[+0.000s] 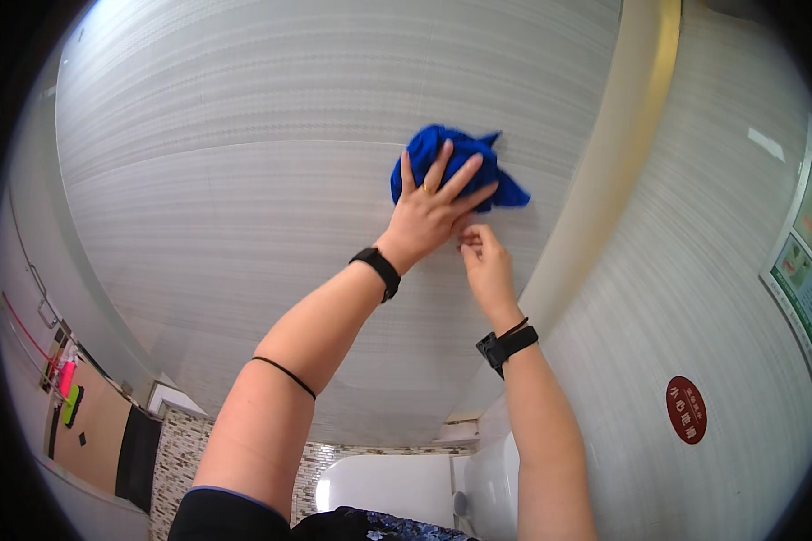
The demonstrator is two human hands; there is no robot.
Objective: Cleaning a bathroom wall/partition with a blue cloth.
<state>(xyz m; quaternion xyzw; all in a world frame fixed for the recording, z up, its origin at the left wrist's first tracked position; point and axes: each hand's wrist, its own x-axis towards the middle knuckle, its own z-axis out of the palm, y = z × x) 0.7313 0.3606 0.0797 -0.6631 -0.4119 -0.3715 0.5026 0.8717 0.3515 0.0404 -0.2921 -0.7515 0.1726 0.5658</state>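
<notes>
Blue cloth (492, 169), taken as landmark, lies bunched flat against the grey streaked wall (244, 225), one loose corner pointing out to the right. Left hand (422, 219): palm down over the lower left part of the cloth, fingers spread and fairly straight, a ring (430, 188) on one finger; its grip is unclenched, the cloth lying between hand and wall rather than closed inside the fist. Right hand (490, 263): just below the cloth, beside the left thumb, fingers bent loosely toward the thumb; cannot tell whether this grip pinches anything or whether its fingertips touch the left hand. Black wristband (376, 270) on the left wrist, below the cloth and slightly left; thin black band (284, 375) farther down the same forearm. Right wrist, below the cloth, carries a black watch (505, 347). Surroundings: pale rounded post (604, 171) near the cloth on its right; framed poster (807, 261) and dark red oval sign (687, 410) well to its right, the sign lower. Far below the cloth: white rounded fixture (383, 473), and mosaic floor (185, 451). Well below and left of the cloth: green brush head (72, 406), details small.
</notes>
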